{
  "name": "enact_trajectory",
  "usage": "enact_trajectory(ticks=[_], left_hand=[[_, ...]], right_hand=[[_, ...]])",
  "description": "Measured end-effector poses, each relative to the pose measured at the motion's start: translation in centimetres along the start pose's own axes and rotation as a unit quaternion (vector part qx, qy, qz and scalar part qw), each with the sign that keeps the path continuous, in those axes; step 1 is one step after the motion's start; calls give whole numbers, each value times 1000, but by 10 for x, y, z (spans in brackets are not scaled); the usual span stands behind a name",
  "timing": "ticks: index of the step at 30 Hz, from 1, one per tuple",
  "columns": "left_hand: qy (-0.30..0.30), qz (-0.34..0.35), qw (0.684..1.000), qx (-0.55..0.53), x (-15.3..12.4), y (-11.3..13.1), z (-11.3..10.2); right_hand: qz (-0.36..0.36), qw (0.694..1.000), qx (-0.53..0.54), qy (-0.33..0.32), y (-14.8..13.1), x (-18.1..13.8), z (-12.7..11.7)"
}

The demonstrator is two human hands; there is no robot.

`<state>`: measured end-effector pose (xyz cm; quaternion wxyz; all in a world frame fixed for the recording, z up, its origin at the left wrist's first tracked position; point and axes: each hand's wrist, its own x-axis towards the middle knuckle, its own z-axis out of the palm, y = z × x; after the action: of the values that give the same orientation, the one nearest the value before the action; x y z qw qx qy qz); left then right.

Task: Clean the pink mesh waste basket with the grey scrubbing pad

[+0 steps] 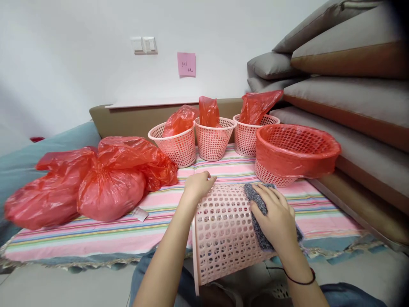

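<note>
A pink perforated plastic basket (226, 234) lies on its side before me, its rim facing left and its narrower base to the right. My left hand (198, 186) is at the far end of the rim, fingers curled over its edge and partly hidden. With my right hand (276, 213) I press a dark grey cloth (260, 230) against the basket's side near the base, fingers wrapped over the cloth.
Three pink baskets (212, 145) with red plastic bags stand at the back. A fourth basket (295, 157), lined with a red bag, is at right, beside stacked grey-brown cushions (348, 98). Full red bags (110, 192) rest at left on the striped cloth (162, 204).
</note>
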<state>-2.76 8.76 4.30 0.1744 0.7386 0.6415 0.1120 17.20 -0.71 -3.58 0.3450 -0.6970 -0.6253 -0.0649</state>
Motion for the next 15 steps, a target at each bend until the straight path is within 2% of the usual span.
enact_trajectory(ticks=[3,5,6,7,9,11,13,15], left_hand=[[32,32,999,-24,-25,4,3],[102,62,983,-141,-39,3,6],[158,62,956,-237,-46,0,7],[217,49,912,-344,-52,-2,9],[294,-9,796,-529,-66,-7,13],[281,-77,719,-631,-82,-9,20],[205,-129,673,-699,-100,-7,30],[112,-167,640,-741,-120,-4,40]], right_hand=[[-4,1000,-16,23,3,-16,-5],[-8,999,-26,38,3,-27,-8],[-10,999,-29,43,4,-31,-10],[-12,998,-30,48,5,-35,-11],[-19,998,-30,53,8,-41,-13],[-24,998,-29,55,11,-43,-15],[-27,998,-28,55,12,-43,-15],[-30,998,-25,54,12,-42,-16]])
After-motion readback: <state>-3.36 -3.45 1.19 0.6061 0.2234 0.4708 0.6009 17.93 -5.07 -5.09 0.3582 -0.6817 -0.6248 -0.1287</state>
